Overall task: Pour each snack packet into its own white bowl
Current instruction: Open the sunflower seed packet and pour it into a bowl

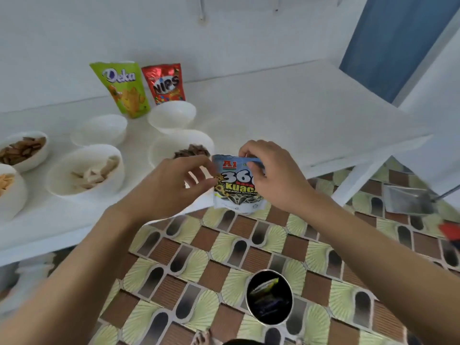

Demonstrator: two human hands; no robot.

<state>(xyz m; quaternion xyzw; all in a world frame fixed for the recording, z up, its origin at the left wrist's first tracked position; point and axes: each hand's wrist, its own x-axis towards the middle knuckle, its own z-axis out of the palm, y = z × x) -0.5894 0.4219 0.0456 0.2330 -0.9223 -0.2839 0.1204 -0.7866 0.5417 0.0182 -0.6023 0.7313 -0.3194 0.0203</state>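
step: opening packet (236, 192) | grip: left hand (171, 183) and right hand (276, 175) both pinch its top edge | risk: hard rip over floor (224, 257) spills it, off the table (286, 115), missing bowl (171, 120)

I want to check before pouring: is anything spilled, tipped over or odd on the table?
Nothing stands out. The white bowls sit upright, no snack lies loose on the table, and the Deka packet and Nips packet stand near the wall.
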